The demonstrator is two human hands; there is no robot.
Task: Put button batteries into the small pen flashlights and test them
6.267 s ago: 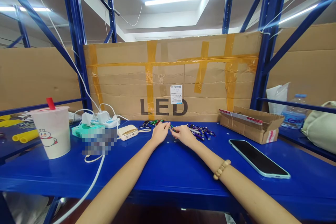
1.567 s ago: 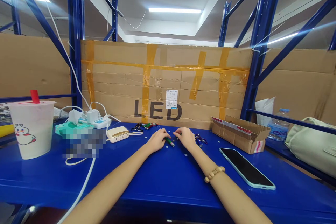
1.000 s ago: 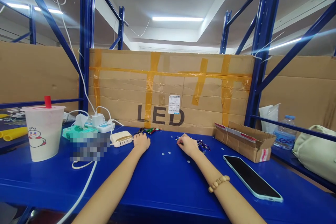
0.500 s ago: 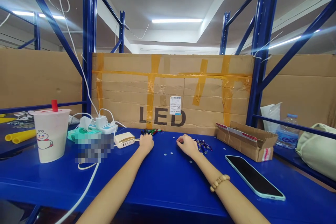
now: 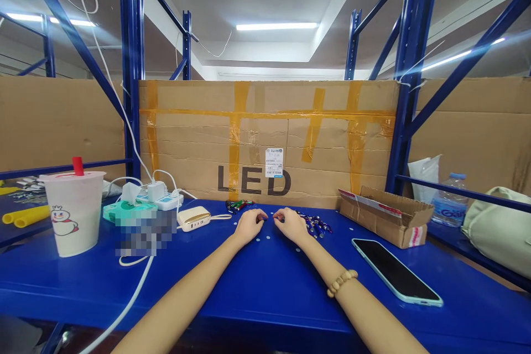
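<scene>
My left hand [image 5: 250,224] is over the middle of the blue shelf top, its fingers curled toward my right hand. My right hand [image 5: 291,224] faces it a short gap away, thumb and fingers drawn together. Whatever either hand holds, if anything, is too small or hidden to make out. Beside my right hand lies a loose pile of small shiny blue and purple pieces [image 5: 318,225]. Behind my left hand, near the cardboard, sit small shiny green and red pieces [image 5: 238,206]. Several small pale discs [image 5: 268,238] lie scattered on the shelf.
A white power bank [image 5: 194,218], a power strip [image 5: 166,201] with cables and a paper cup [image 5: 71,215] stand to the left. At right are a phone [image 5: 396,271], an open cardboard box [image 5: 384,218] and a water bottle [image 5: 450,202]. A cardboard panel [image 5: 199,138] closes the back.
My left hand has moved right, away from the green and red pieces, to near my right hand. My right hand has stayed almost in place. The view has shifted slightly.
</scene>
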